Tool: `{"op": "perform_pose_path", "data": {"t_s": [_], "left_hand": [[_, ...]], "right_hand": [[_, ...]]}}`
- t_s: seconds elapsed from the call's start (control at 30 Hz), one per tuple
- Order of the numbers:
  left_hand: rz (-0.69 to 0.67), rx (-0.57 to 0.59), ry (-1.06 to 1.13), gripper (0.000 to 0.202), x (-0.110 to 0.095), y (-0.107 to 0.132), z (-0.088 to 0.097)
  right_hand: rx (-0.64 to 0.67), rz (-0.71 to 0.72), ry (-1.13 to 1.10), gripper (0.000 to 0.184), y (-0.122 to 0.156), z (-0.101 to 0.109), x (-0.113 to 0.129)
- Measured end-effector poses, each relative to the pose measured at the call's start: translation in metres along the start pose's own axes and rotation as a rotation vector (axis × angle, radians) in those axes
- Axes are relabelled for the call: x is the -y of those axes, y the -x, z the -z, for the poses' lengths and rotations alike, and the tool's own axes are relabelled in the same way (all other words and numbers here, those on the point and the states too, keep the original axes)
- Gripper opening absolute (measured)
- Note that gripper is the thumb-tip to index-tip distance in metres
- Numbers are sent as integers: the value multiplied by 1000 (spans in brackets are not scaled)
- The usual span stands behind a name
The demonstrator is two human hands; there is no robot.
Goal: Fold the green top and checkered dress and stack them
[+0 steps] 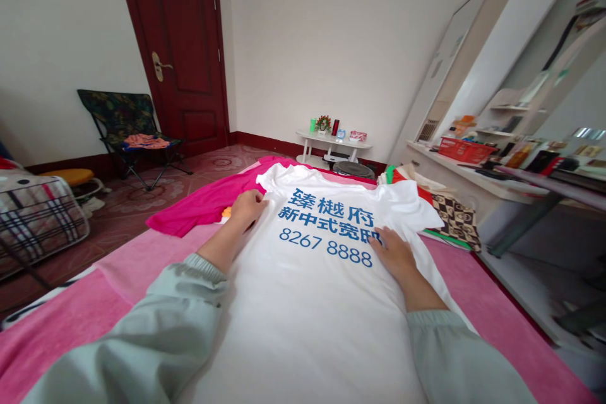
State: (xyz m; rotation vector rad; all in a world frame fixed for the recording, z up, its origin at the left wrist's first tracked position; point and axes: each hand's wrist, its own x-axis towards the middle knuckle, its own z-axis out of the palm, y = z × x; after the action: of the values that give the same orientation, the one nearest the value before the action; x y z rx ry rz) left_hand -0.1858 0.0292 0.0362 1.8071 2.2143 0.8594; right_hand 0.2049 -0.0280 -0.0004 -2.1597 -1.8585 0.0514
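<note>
A white T-shirt [312, 315] with blue printed characters and digits lies spread out, its neck end away from me. At its left side, just below the sleeve, my left hand [247, 211] has its fingers curled in on the edge of the cloth. My right hand [395, 254] rests on the shirt's right side, beside the end of the print, with its fingers stretched out over the fabric. Under the shirt is a pink blanket [483, 290]. A bright magenta garment [189, 209] lies beyond my left hand, partly covered by the shirt.
To the right of the shirt lies a brown-and-cream patterned cloth bag [457, 218]. A dressing table [511, 186] with a red basket [466, 149] stands along the right. Further off are a low white table [307, 139], a folding chair [123, 113] and a plaid bag [42, 221].
</note>
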Motion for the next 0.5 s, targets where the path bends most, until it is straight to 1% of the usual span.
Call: {"op": "perform_pose_path", "data": {"t_s": [0.07, 0.1, 0.17, 0.27, 0.33, 0.37, 0.4, 0.43, 0.47, 0.5], "left_hand": [[0, -79, 33, 17, 4, -4, -2], [0, -100, 35, 17, 6, -5, -2], [0, -98, -12, 17, 8, -3, -1], [14, -66, -210, 20, 4, 5, 3], [-1, -92, -343, 28, -7, 12, 6], [-44, -117, -375, 31, -14, 17, 6], [-118, -139, -377, 33, -21, 21, 5], [-220, -141, -349, 35, -29, 26, 2], [-345, -112, -299, 36, -36, 31, -4], [-477, -52, -240, 40, -42, 37, -10]], "right_hand": [[-7, 3, 1, 49, 0, 0, 0], [-9, 4, 1, 49, -1, 0, -1], [-10, 2, 0, 49, -2, -1, -2], [-6, 0, 5, 50, -2, -2, -2], [-18, -9, 10, 52, -1, -3, 2], [-39, -16, 8, 55, 0, -3, 5], [-68, -16, -3, 58, 2, -2, 8], [-99, 1, -22, 61, 3, -1, 11], [-112, 39, -44, 63, 5, 0, 14], [-98, 85, -61, 65, 6, 1, 16]]}}
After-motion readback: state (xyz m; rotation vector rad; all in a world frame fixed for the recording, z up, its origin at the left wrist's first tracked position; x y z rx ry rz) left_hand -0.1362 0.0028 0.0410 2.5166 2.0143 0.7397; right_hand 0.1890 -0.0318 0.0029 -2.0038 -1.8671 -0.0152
